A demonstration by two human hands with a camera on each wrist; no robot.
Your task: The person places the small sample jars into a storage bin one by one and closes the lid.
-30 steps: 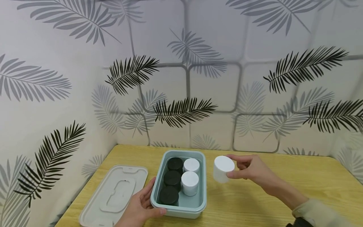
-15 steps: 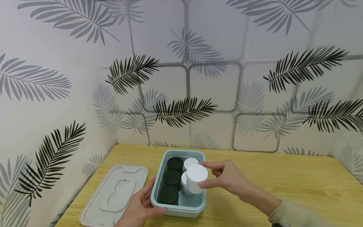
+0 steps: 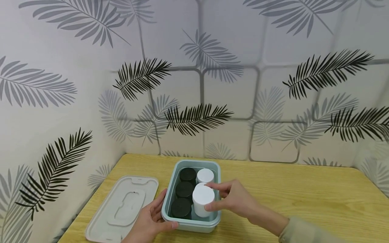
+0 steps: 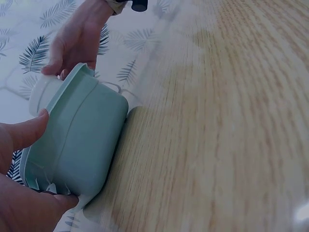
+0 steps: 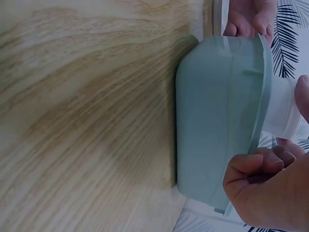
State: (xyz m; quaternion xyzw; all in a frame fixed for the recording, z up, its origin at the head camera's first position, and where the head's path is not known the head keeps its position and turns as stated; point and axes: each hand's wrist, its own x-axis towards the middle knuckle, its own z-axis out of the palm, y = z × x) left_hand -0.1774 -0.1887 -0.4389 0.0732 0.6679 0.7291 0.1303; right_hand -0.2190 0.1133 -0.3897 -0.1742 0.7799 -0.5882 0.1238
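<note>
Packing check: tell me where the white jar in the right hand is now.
Head view: the white jar is in the right hand, over the near right corner of the green box, beside the black jars.

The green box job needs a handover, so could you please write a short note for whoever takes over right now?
Left hand: grips the near left corner of the green box, steadying it on the wooden table.
Right hand: holds a white jar partly lowered into the near spot of the box's right column, not yet released.
Done: three black jars fill the left column; two white jars, one at the far end and one mostly hidden behind the held jar, stand in the right column.
Left: seat and release the held jar. The lid lies off, flat on the table left of the box.
</note>
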